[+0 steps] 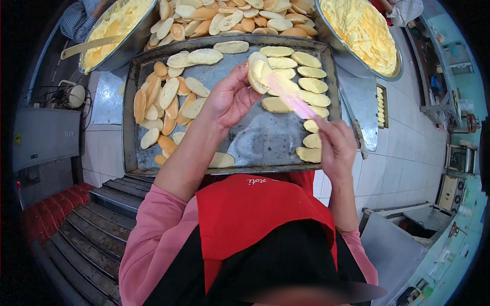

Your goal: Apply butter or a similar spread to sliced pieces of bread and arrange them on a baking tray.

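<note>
My left hand (232,94) holds an oval bread slice (255,69) upright above the metal tray, its face coated in pale yellow cream. My right hand (334,145) grips a pink spatula (298,104), whose cream-covered blade lies against that slice. Beneath them, the dark, worn tray (130,158) has loose plain slices (168,94), some golden side up, on its left half. On its right half are rows of slices coated with cream (313,84), partly hidden behind my hands and the spatula.
A bowl of cream (109,25) with a spatula (71,51) is at upper left, another bowl (357,33) at upper right. Bread slices (214,15) are piled behind the tray. A long knife (352,120) lies right of it. Parts of people (76,20) show at both upper edges.
</note>
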The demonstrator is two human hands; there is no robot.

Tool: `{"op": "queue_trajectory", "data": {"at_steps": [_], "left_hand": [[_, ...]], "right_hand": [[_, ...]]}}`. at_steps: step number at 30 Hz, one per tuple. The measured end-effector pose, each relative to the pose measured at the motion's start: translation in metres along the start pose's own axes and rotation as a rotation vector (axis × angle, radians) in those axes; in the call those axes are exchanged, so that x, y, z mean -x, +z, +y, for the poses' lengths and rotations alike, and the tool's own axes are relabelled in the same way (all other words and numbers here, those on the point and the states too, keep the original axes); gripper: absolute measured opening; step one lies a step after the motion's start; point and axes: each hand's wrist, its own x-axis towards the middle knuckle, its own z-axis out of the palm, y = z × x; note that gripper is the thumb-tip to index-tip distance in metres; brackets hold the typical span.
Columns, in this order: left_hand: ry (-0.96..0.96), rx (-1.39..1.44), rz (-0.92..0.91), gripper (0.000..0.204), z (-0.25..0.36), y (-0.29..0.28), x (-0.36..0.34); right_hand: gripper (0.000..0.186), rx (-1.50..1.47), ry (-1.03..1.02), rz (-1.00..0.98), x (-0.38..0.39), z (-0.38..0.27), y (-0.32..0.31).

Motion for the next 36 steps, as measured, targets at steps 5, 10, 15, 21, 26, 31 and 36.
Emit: {"op": "queue_trajectory", "data": {"at_steps": [5, 10, 15, 21, 26, 31, 36], "left_hand": [[0.007, -0.029, -0.028, 0.036, 0.0, 0.0, 0.004], [-0.007, -0.077, -0.08, 0.041, 0.007, 0.012, 0.017], [0.076, -0.314, 0.015, 0.045, 0.02, 0.005, 0.022], [0.168, -0.624, 0.067, 0.043, 0.025, 0.001, 0.021], [0.182, -0.729, 0.082, 0.043, 0.029, 0.001, 0.021], [0.24, -0.751, 0.097, 0.045, 0.032, -0.008, 0.019], [0.295, -0.808, 0.109, 0.042, 0.027, -0.004, 0.018]], "right_hand": [[0.037, 0.309, -0.221, 0.121, -0.008, -0.01, 0.02], [0.034, 0.462, -0.169, 0.121, -0.031, -0.003, 0.035], [0.029, -0.052, 0.175, 0.008, -0.031, -0.016, 0.018], [0.027, 0.049, 0.067, -0.095, -0.03, -0.034, 0.018], [0.029, 0.095, 0.008, -0.21, -0.028, -0.034, 0.009], [0.023, 0.049, 0.071, -0.3, -0.023, -0.024, -0.002], [0.021, -0.074, 0.155, -0.205, -0.028, -0.025, 0.009]]}}
